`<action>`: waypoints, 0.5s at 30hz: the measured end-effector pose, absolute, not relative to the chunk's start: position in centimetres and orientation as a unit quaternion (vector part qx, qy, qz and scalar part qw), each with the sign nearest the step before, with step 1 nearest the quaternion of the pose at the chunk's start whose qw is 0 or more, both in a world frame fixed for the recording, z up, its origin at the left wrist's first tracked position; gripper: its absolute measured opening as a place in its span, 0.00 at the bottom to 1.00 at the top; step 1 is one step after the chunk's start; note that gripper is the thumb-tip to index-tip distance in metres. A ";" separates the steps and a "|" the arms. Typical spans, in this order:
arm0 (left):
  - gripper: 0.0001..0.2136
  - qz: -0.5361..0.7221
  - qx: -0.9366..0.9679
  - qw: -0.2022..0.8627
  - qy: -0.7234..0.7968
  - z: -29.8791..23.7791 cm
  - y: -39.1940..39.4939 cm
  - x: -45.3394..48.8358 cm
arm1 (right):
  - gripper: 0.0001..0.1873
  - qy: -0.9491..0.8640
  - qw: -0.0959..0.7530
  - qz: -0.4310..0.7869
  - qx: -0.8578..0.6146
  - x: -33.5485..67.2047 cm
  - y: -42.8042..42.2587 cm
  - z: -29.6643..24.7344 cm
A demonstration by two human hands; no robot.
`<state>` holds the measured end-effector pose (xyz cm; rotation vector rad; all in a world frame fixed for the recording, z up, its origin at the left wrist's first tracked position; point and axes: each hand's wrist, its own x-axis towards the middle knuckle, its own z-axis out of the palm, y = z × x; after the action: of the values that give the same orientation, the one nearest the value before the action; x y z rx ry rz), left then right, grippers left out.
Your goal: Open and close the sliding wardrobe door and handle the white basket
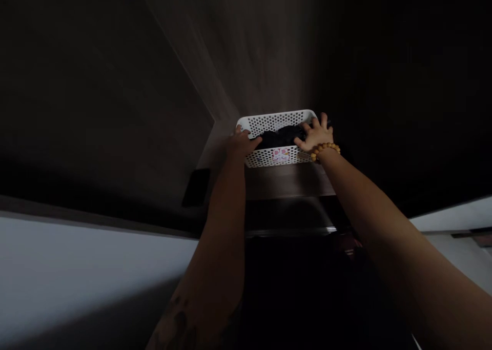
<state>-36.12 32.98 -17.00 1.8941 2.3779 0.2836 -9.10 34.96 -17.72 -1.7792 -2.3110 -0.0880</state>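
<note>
A white perforated plastic basket with a pink-and-white flower decoration on its front stands in a dark wooden compartment. Soft-looking black items lie inside; their kind is too dark to make out. At the basket's left end, my left hand grips the rim, with the thumb reaching over the inside and some fingers hidden in shadow. Over the right end rests my right hand, its fingers spread across the rim and close to the black items. A yellow-brown bead bracelet circles my right wrist.
A flat dark rectangular object lies left of my left forearm. Dark wooden panels rise on the left and behind the basket. A shiny metal strip runs below the compartment's front edge. Deep shadow covers the right side.
</note>
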 end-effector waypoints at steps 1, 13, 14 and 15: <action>0.31 0.100 0.620 0.045 0.777 -17.2 33.9 -36.4 | 0.43 -0.787 0.107 -0.030 -0.607 -9.4 35.9 -17.8; 0.32 0.165 0.611 0.065 0.771 -18.7 43.2 -39.5 | 0.41 -0.790 0.116 -0.022 -0.602 -11.8 44.8 -18.5; 0.31 0.171 0.612 0.062 0.770 -18.9 43.9 -39.7 | 0.41 -0.790 0.119 -0.024 -0.601 -11.9 45.5 -18.8; 0.31 0.175 0.611 0.059 0.769 -19.0 44.5 -39.9 | 0.41 -0.790 0.124 -0.027 -0.600 -12.0 46.2 -19.0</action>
<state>-39.92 44.51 -19.01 1.8520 2.3306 0.5298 -12.03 46.22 -18.98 -1.7501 -2.3016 -0.0778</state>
